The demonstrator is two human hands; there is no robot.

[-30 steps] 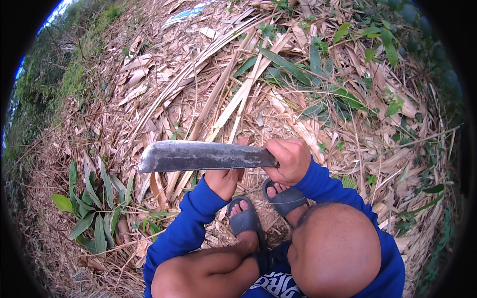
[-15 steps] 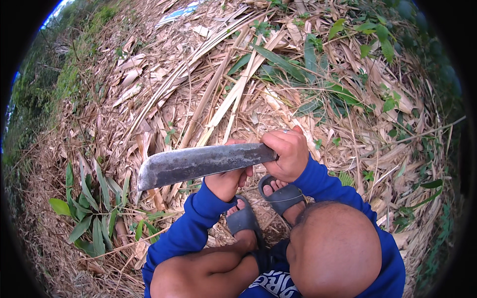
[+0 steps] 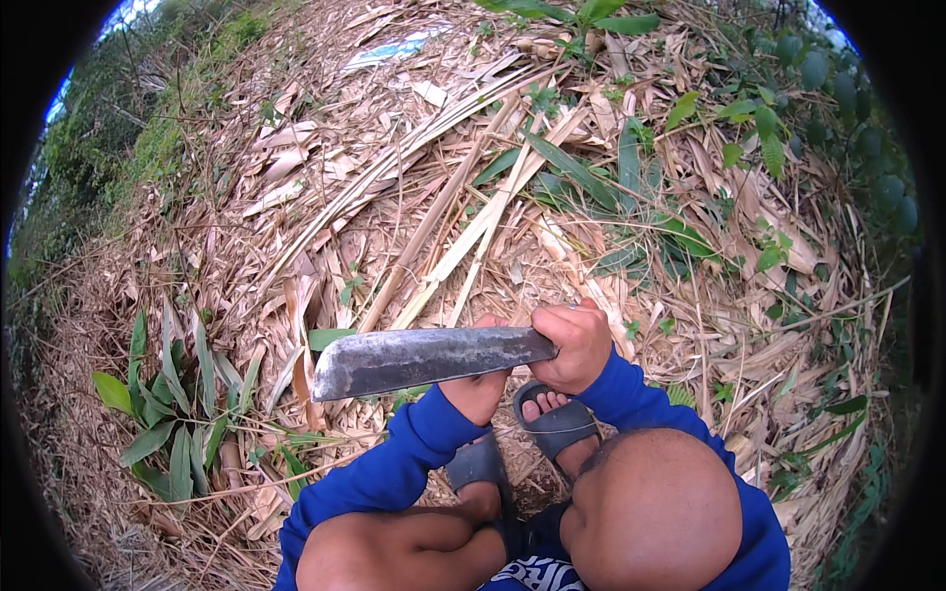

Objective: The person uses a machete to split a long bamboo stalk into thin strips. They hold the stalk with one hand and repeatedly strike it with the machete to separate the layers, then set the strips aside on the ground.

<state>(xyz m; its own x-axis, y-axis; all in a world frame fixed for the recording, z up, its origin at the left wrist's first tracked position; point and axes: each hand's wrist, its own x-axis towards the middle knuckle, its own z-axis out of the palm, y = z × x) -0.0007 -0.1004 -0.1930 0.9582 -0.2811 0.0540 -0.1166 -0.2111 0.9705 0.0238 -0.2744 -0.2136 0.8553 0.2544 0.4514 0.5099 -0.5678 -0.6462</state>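
Observation:
My right hand (image 3: 574, 345) is closed around the handle of a machete. Its broad, dark, worn blade (image 3: 429, 361) points left and lies nearly level above my feet. Just under the blade is my left hand (image 3: 480, 392), with a bit of its fingers showing past the far edge. Those fingers look curled, but the blade covers most of them, and I cannot make out what they hold. Beneath my hands are my feet in dark grey sandals (image 3: 557, 426).
Dry bamboo sheaths and leaves litter the ground. Long pale split strips (image 3: 463, 256) lie ahead of me. Green leafy plants (image 3: 182, 433) grow at the left, with cut green leaves (image 3: 581, 172) beyond the strips. A blue and white sheet (image 3: 394, 47) lies at the far side.
The machete blade has swung closer to level, and its tip has shifted right and slightly nearer. My left hand sits a little further right under it. The whole view has shifted slightly.

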